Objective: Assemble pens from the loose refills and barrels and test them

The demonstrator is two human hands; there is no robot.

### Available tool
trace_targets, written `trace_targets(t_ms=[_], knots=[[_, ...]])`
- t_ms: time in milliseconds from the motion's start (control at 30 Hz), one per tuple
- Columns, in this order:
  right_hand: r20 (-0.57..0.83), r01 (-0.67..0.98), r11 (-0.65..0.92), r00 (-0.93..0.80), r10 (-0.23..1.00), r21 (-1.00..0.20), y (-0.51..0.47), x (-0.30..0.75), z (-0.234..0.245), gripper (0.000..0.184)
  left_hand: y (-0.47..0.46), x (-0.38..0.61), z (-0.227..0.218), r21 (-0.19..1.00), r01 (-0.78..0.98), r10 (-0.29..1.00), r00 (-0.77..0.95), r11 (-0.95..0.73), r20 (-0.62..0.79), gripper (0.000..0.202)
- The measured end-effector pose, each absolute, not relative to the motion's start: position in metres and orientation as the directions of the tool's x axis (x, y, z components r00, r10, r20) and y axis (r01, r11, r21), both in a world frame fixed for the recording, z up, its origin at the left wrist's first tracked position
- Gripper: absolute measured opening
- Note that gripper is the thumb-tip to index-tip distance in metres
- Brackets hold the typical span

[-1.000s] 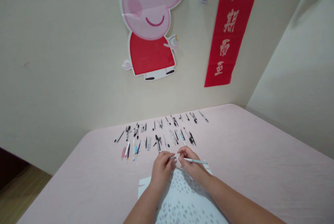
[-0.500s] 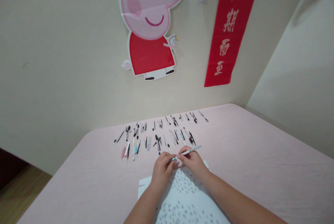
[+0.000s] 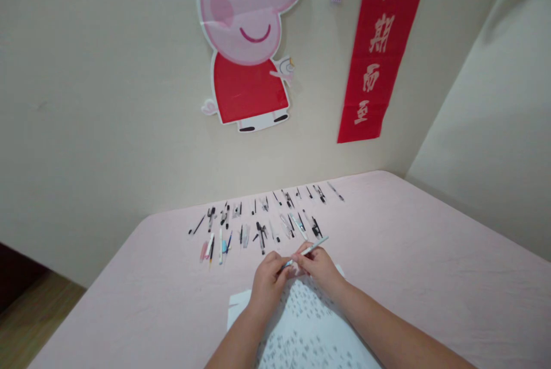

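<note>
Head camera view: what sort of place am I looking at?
Probably a room in a home: a Peppa Pig cutout and a red banner with Chinese characters are on the wall, and pen parts lie in rows on a pink-covered surface.

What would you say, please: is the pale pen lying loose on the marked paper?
No, the right hand holds the pale pen, with the left hand at its lower end.
</note>
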State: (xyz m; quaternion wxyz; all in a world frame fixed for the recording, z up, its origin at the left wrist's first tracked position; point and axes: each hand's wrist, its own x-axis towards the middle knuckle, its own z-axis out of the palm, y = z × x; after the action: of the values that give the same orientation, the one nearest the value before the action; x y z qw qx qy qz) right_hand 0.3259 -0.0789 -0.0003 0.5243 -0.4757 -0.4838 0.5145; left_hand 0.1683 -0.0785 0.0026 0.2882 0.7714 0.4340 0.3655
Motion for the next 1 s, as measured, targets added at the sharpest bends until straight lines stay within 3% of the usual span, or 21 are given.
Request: trace_targets(t_ms=[367,600,767,867,1000], knots=[[-0.019,-0.161,-0.023,-0.029,0.999,-0.987,-0.078,0.326,-0.001,0.041,-0.077,0.171,0.004,0.79,0.445,0.9,0.316,-0.421,0.302,0.023],[0.036,-0.162,0.016,-0.118,0.992,-0.987,-0.077,0.326,-0.01,0.038,-0.072,0.171,-0.012,0.938,0.263,0.972,0.115,-0.227,0.204,0.032],[-0.006,-0.129,-0.025,-0.142,0.99,-0.991,-0.078,0.323,-0.014,0.039,-0.075,0.173,-0.011,0.95,0.229,0.969,0.171,-0.214,0.177,0.036],[-0.022,-0.179,-0.04,-0.103,0.994,-0.983,-0.078,0.324,-0.01,0.04,-0.076,0.174,-0.009,0.947,0.241,0.968,0.182,-0.213,0.172,0.034],[-0.05,-0.274,-0.021,0.101,0.994,-0.962,-0.074,0.335,-0.003,0.038,-0.075,0.174,-0.01,0.949,0.242,0.974,0.154,-0.2,0.166,0.03]])
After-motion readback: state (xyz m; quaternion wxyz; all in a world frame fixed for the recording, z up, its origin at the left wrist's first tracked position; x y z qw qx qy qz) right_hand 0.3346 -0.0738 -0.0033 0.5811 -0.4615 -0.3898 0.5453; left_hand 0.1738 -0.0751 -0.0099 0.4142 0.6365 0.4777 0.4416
